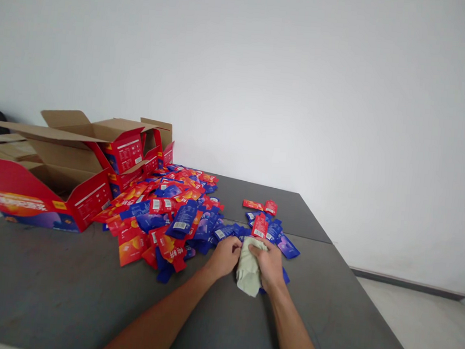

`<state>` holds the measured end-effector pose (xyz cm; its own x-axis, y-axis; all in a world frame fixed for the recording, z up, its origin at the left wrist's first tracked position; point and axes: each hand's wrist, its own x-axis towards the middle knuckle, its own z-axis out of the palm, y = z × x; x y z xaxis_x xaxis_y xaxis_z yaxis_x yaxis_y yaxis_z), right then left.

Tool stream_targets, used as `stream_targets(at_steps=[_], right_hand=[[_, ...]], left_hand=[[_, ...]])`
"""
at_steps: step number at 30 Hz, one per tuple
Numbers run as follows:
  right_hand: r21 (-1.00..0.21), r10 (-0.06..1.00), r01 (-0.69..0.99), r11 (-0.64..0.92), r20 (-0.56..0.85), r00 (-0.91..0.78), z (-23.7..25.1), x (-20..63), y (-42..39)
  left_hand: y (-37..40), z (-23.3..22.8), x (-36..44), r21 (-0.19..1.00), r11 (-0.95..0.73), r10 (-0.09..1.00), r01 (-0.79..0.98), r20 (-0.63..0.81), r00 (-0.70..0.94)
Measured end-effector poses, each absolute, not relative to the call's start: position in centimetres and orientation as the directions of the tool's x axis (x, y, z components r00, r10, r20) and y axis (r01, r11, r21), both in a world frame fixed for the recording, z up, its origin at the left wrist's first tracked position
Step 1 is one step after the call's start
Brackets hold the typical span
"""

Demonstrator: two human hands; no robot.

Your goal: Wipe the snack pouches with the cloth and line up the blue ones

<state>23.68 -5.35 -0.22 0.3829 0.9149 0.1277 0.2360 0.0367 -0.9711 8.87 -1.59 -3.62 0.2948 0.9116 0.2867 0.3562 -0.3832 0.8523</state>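
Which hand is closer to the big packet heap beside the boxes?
Left. The left hand is by the packet heap's near right edge; the right hand is farther right, holding the pale green bundle.

Brt, diffuse lt; R-corner vignetting.

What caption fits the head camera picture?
Right hand holding a pale cloth, left hand close by, near red and blue packets and open boxes.

And no whole word comes clear from here: white lettering streaks across the big red carton (42, 204), fine print crowds its end panel (89, 200), large characters blur on an orange-red packet (172, 247), barcodes mark a blue packet (186, 217) and a red packet (260, 224).
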Motion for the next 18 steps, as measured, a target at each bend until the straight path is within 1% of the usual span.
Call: stream_targets(at_steps=[3, 5, 8, 11, 13, 15, 16, 18], right_hand=[[-0.986, 0.93, 0.137, 0.092, 0.134, 0.341, 0.3, 23.3, -5.7], [-0.989, 0.941, 0.071, 0.132, 0.148, 0.305, 0.5, 23.0, -5.9], [-0.989, 0.967, -0.025, 0.144, 0.136, 0.214, 0.7, 22.6, -6.3], [-0.989, 0.987, -0.095, 0.118, 0.106, 0.118, 0.7, 22.3, -6.6], [-0.989, 0.991, -0.098, 0.114, 0.106, 0.083, 0.9, 22.3, -6.8], [-0.99, 0.989, -0.047, 0.132, 0.128, 0.073, 1.2, 22.3, -7.0], [-0.989, 0.986, 0.006, 0.149, 0.149, 0.073, 1.5, 22.3, -7.1], [-0.963, 0.971, 0.166, 0.21, 0.226, 0.083, 1.9, 22.3, -7.3]], left_hand=[[-1.3, -3.7, 8.8, 0.968, -0.224, 0.959, 0.108, 0.199, 0.202], [-1.6, -3.5, 8.9, 0.988, -0.132, 0.973, -0.077, 0.144, 0.179], [-2.4, -2.6, 9.1, 0.939, 0.066, 0.972, -0.338, 0.016, 0.233], [-3.1, -1.7, 9.2, 0.82, 0.266, 0.937, -0.506, -0.096, 0.336], [-3.3, -1.1, 9.1, 0.768, 0.304, 0.929, -0.563, -0.108, 0.354], [-3.2, -0.8, 8.9, 0.757, 0.269, 0.94, -0.596, -0.072, 0.333], [-3.1, -0.6, 8.7, 0.758, 0.238, 0.948, -0.607, -0.045, 0.316], [-2.7, -0.4, 8.3, 0.76, 0.185, 0.963, -0.623, -0.013, 0.27]])
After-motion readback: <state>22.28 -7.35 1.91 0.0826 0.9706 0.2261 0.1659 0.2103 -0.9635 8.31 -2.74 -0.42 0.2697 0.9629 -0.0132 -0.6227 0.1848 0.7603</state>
